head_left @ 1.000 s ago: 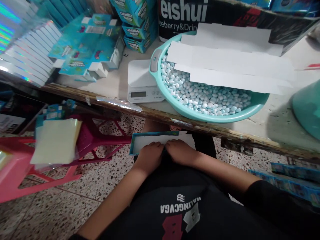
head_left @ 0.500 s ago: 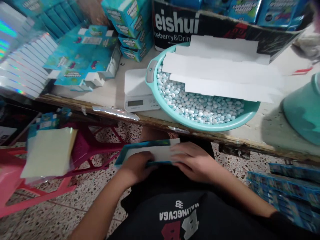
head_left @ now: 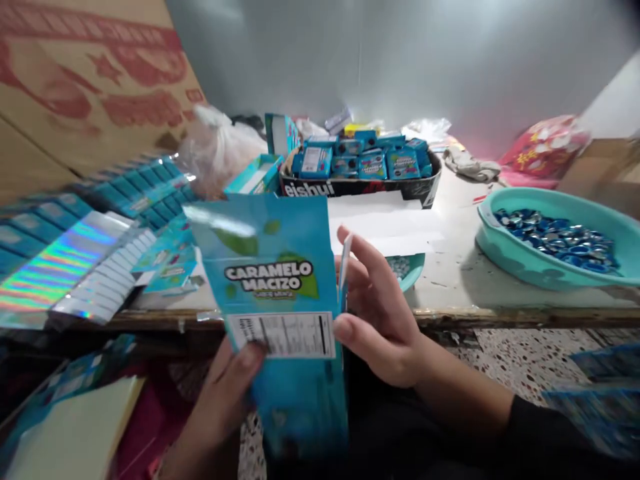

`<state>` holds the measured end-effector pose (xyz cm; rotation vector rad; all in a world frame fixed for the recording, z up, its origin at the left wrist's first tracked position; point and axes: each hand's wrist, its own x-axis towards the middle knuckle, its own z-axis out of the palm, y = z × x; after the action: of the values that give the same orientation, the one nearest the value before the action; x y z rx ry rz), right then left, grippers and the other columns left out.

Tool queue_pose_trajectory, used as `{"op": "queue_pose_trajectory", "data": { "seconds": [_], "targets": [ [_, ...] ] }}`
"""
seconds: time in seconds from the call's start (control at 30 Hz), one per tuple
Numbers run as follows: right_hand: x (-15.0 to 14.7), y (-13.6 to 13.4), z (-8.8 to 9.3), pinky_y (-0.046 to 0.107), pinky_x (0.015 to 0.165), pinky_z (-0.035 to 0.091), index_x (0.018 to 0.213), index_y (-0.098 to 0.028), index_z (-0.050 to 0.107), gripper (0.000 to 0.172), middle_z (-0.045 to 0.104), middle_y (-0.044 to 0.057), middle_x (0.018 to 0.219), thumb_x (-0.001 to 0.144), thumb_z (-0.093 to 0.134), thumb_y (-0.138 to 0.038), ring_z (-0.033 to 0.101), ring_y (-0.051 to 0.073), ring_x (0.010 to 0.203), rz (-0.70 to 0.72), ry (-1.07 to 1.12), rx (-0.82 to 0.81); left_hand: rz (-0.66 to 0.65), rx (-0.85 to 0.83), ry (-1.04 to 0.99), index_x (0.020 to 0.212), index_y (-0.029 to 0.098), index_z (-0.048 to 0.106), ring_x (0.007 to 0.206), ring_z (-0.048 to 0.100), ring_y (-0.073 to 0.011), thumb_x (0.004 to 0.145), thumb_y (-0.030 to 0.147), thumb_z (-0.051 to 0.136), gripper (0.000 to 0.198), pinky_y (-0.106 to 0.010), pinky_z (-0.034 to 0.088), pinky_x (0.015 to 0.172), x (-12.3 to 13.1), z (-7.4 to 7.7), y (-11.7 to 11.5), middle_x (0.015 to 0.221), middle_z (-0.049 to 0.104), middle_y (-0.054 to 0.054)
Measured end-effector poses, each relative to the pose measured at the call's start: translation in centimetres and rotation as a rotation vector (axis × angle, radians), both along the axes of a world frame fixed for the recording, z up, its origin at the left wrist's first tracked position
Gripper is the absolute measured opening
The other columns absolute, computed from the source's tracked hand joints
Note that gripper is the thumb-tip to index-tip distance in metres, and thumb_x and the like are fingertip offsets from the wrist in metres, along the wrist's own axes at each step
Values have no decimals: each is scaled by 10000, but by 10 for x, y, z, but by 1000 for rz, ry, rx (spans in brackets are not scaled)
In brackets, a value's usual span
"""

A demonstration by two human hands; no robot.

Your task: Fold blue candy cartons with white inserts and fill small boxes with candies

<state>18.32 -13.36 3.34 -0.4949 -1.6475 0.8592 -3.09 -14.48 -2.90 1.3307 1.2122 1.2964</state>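
Observation:
A blue cardboard candy box (head_left: 287,293) printed "CARAMELO MACIZO" stands upright before me, its top flap raised. My left hand (head_left: 227,380) grips its lower left side, the thumb lying on the white label. Beside the box's right edge is my right hand (head_left: 387,320), fingers spread; its thumb tip touches the edge and its fingers are at a narrow side flap (head_left: 345,270). The inside of the box is hidden. Behind it, white card sheets (head_left: 385,223) partly cover a teal tub (head_left: 414,270) of pale candies.
A second teal tub (head_left: 545,277) with blue wrapped candies stands on the table at right. Farther back, a black carton (head_left: 425,193) holds small blue packs. Flattened boxes (head_left: 170,257) and shiny stacks (head_left: 65,260) lie left. The table's front edge (head_left: 450,320) runs across.
The box has risen from my lap and turned from lying flat to upright. My right hand has shifted to its side flap. My view has tilted up to the back wall.

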Motion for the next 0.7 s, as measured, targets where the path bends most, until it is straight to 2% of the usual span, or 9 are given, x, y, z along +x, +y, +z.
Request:
{"op": "queue_pose_trajectory", "data": {
  "seconds": [0.07,0.13,0.17,0.23,0.3,0.37,0.47,0.6,0.7],
  "targets": [
    [4,-3,-4,449,1089,464,1574,-295,-42,678,424,136,1518,1039,373,-317,514,220,1320,-107,-14,22,-75,99,-16,1497,307,364,1270,577,-301,866,505,641,717,-436,554,998,24,16,15,1370,600,-97],
    [11,-6,-10,452,1093,454,1579,-309,-30,676,386,131,1548,1034,369,-281,475,227,1353,-183,-84,-8,-75,246,-27,1554,427,88,1379,476,-271,886,455,635,864,-463,497,1073,44,25,21,1551,406,-54],
    [14,-7,-13,443,1081,463,1580,-319,28,644,387,123,1547,1036,370,-288,467,229,1356,-192,-108,-41,-53,303,-14,1542,473,-16,1409,439,-262,891,444,632,919,-470,488,1083,51,27,21,1595,328,-33],
    [20,-8,-15,413,1039,489,1541,-328,233,518,433,106,1493,1042,373,-339,492,226,1309,-157,-116,-99,-4,350,41,1526,501,-84,1437,400,-266,891,475,618,948,-477,483,1086,60,25,19,1634,235,-15],
    [21,-7,-13,396,1012,493,1375,-296,491,374,523,95,1333,1042,371,-415,526,221,1217,-122,-97,-99,8,316,61,1545,470,-3,1439,396,-283,885,533,599,896,-481,459,1109,64,18,16,1638,232,-22],
    [19,-6,-12,402,1001,479,1038,-231,654,408,550,93,1151,1031,350,-503,526,229,1143,-142,-95,-77,20,242,-24,1537,438,155,1385,469,-273,891,544,586,783,-455,470,1101,68,9,15,1596,340,-31],
    [14,-3,-20,409,943,475,684,-197,556,526,529,86,965,1027,333,-528,516,237,1056,-244,-91,-62,32,113,-198,1429,386,406,1229,612,-235,887,476,625,591,-386,540,1014,76,-1,18,1406,585,-21],
    [12,4,-31,328,688,463,613,-196,499,435,497,36,770,1021,431,-332,529,179,792,-424,23,15,-24,44,-245,1183,292,622,1054,699,-245,844,485,677,394,-396,603,903,86,4,24,1134,727,-16],
    [12,5,-13,309,600,438,696,-198,583,304,546,16,723,986,532,-274,541,157,696,-505,159,128,1,177,-105,940,264,684,955,711,-244,867,485,636,238,-392,636,797,85,31,27,1009,728,-18]
  ]
}}
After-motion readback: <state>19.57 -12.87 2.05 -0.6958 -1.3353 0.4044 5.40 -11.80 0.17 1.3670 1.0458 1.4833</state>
